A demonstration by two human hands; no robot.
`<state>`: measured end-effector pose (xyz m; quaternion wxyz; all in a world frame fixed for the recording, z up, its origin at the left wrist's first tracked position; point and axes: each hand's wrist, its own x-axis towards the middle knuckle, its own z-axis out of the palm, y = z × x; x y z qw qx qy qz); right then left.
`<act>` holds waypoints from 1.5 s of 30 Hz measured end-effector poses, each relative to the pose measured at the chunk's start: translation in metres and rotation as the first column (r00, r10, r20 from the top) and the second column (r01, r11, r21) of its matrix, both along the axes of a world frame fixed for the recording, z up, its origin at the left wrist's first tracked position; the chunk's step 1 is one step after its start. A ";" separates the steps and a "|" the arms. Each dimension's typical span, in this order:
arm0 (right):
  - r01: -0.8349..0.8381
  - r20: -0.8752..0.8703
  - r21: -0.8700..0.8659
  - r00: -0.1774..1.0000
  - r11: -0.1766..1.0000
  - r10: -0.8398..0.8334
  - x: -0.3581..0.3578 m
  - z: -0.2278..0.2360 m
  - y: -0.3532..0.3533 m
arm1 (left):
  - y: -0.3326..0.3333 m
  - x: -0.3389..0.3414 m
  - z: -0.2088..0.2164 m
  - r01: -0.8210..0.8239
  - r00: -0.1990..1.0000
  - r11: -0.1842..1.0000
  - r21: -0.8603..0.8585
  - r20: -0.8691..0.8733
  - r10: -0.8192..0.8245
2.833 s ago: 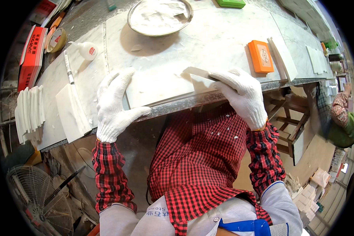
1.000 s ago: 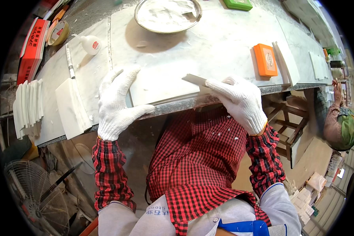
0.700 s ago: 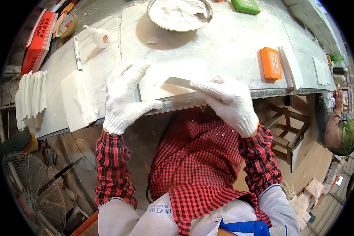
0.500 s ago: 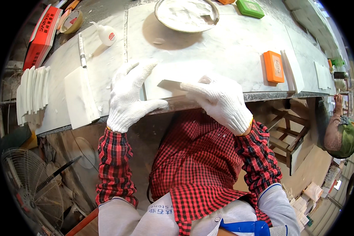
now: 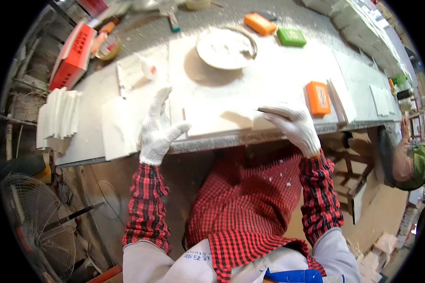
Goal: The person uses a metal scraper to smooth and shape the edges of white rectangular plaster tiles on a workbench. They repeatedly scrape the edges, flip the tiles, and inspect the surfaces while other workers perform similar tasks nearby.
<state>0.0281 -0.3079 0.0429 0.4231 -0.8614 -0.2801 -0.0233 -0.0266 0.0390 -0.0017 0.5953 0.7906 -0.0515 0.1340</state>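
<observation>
Both my hands wear white knitted gloves. My left hand [image 5: 157, 134] is open beside the left end of a white stone slab [image 5: 208, 120], thumb and fingers spread apart. The slab lies along the front edge of the worktable. Over its right part, my right hand [image 5: 295, 125] is closed on a thin flat scraper, whose dark tip [image 5: 261, 110] shows past the fingers; the glove hides its rest. A shadow falls on the slab to the left of it. Beyond the slab stands a round metal bowl [image 5: 202, 55] of white powder or paste, with a tool in it.
Left on the table are a stack of white strips [image 5: 59, 115], a white slab piece [image 5: 117, 127] and a white squeeze bottle [image 5: 148, 69]. An orange box [image 5: 319, 98] and upright strips [image 5: 342, 101] stand at right. A caged fan [image 5: 38, 226] is lower left; another person [image 5: 411, 160] is far right.
My right hand has moved right, away from my left, with the scraper now seen nearly edge-on. My left hand stays open. The view has shifted, showing more of the table's far side.
</observation>
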 end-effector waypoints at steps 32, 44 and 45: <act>0.382 0.128 0.247 0.898 0.890 -0.421 0.012 -0.055 -0.033 | -0.028 -0.086 0.027 -0.021 0.719 0.877 -0.481 -0.616 -0.321; 0.391 0.136 0.229 0.894 0.891 -0.427 0.012 -0.056 -0.035 | -0.034 -0.076 0.014 -0.224 0.721 0.780 -0.585 -0.638 -0.272; 0.390 0.170 0.240 0.885 0.889 -0.434 0.013 -0.058 -0.035 | -0.032 -0.076 0.013 -0.206 0.721 0.779 -0.592 -0.630 -0.288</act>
